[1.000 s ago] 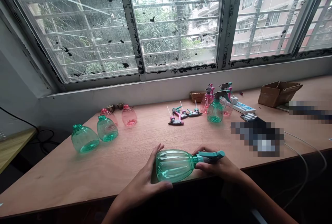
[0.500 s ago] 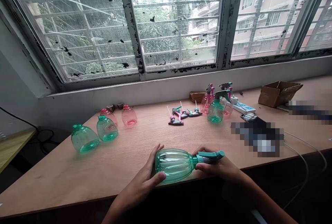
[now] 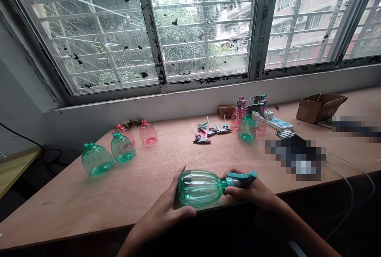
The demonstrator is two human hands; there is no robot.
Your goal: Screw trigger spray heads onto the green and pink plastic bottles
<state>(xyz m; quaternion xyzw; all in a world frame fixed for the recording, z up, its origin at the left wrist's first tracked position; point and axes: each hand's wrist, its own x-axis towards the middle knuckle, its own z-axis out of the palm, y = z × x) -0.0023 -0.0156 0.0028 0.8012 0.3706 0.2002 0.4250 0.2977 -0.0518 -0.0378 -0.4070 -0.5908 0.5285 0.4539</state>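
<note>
A green transparent spray bottle [image 3: 201,188] lies on its side at the table's front edge, its teal and grey trigger head [image 3: 242,178] pointing right. My right hand [image 3: 250,191] is closed around the trigger head and neck. Beside the bottle's base is my left hand [image 3: 169,199], fingers stretched along its far left side. The left thumb is apart from the bottle, just below it. Whether the left fingertips touch the base is hard to see.
Two green bottles [image 3: 97,160] and two pink bottles [image 3: 148,133] without heads stand left. Several loose trigger heads [image 3: 202,140] lie mid-table. Fitted spray bottles [image 3: 247,128] stand by a power strip [image 3: 279,123]. A phone [image 3: 287,135], cables and a cardboard box [image 3: 320,108] are right.
My left thumb has come off the bottle's side and dropped below it, and the left hand has opened wider. The bottle and my right hand have barely moved.
</note>
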